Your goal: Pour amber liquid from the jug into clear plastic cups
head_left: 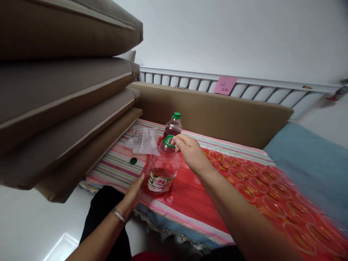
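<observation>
A large clear plastic bottle [164,163] with a label and some liquid low inside stands on red plastic. My right hand [187,148] is at its neck, fingers pinched on the green handle ring [169,141]. Beside the bottle's lower left side is my left hand [137,188], its fingers partly hidden and blurred. Behind stands a second bottle [174,125] with dark reddish liquid and a green cap [177,115]. A loose green cap [133,160] lies on the striped cloth [116,163] to the left.
Stacked brown cushions [67,87] rise at the left. Clear plastic bags [145,139] lie near the bottles. Red patterned plastic [255,181] spreads right. Behind are a brown panel [212,112], a radiator [168,78] and a pink note [226,85].
</observation>
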### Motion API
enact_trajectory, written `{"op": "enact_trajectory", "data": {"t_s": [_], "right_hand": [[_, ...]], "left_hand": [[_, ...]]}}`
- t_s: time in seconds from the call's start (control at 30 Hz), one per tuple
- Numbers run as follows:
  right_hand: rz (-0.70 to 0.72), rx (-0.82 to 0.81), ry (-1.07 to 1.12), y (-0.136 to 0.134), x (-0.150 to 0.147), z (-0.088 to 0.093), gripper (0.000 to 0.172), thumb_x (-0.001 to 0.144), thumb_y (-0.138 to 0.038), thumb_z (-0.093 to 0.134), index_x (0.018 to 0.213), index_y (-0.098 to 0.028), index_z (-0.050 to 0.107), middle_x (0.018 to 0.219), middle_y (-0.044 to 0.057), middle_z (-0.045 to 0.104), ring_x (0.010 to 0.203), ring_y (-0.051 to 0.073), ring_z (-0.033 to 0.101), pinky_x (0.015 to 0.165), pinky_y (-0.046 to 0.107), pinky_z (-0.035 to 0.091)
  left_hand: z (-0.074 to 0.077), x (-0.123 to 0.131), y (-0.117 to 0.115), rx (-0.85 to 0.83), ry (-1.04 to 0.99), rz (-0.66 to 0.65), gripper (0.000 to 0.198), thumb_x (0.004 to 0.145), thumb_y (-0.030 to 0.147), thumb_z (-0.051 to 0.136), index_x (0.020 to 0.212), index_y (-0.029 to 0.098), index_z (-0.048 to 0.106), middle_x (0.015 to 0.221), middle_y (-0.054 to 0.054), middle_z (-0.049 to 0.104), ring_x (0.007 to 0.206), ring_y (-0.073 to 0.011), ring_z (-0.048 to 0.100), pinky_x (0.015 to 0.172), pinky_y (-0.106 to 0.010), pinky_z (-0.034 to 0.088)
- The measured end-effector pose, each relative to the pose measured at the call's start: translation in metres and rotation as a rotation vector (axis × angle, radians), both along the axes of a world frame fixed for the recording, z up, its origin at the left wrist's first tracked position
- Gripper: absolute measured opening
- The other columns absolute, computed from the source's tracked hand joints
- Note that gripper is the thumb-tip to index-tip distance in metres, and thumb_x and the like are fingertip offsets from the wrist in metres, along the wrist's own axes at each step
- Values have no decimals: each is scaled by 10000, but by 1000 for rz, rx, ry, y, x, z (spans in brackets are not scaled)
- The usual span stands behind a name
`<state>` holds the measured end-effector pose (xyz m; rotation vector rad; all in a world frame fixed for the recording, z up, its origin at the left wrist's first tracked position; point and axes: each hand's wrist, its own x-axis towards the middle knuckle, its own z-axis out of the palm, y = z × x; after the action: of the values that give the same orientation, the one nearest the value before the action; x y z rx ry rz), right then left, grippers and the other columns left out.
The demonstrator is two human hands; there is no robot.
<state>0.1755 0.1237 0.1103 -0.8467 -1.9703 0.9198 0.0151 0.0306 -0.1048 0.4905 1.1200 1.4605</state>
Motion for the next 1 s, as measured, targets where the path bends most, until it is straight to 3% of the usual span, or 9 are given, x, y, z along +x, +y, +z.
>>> {"op": "enact_trajectory", "data": {"t_s": [0.17,0.3,0.37,0.5,0.7,0.87,1.0], "right_hand": [[-60,56,180,-13,21,13,230,876,-324,455,730,-190,572,611,-39,496,619,122,489,634,253,386],[-137,158,153,-30,46,9,203,894,-298,461,759,-197,574,676,-20,559,665,129,528,657,249,399],[-176,173,100,-38,56,-6,170,898,-291,462,829,-200,588,702,-7,591,678,141,552,657,255,407],[-303,180,39,-46,70,-52,207,914,-304,431,966,-188,594,800,49,641,771,187,593,697,290,431],[-423,50,77,-31,79,-113,262,941,-339,361,891,-190,571,804,74,653,761,198,620,700,300,456],[-427,3,133,-20,83,-136,272,927,-356,353,937,-184,563,817,83,663,763,209,634,727,322,471],[-408,2,112,-18,88,-146,266,935,-359,355,910,-192,560,823,83,672,785,216,627,738,332,459]], "left_hand": [[9,10,-7,-24,-171,-190,630,792,612,562,1160,107,634,1131,-196,691,1048,-344,642,949,-494,452],[24,18,-5,37,-201,-218,581,818,539,581,1268,171,569,1239,-147,652,1118,-332,611,973,-503,443],[27,17,-2,33,-164,-198,553,796,518,621,1209,150,618,1201,-140,676,1119,-323,612,984,-463,440],[27,8,6,-3,-39,-152,535,745,511,677,1108,117,676,1161,-146,696,1138,-325,602,943,-405,468],[35,-7,20,-76,151,-83,576,640,494,765,1067,113,695,1005,-154,747,1040,-337,658,839,-398,511],[43,-6,20,-112,275,64,514,565,498,807,886,104,730,821,-134,766,745,-270,710,619,-315,511],[46,0,17,-95,299,124,494,552,476,817,872,112,723,822,-127,762,742,-241,698,667,-313,508]]}}
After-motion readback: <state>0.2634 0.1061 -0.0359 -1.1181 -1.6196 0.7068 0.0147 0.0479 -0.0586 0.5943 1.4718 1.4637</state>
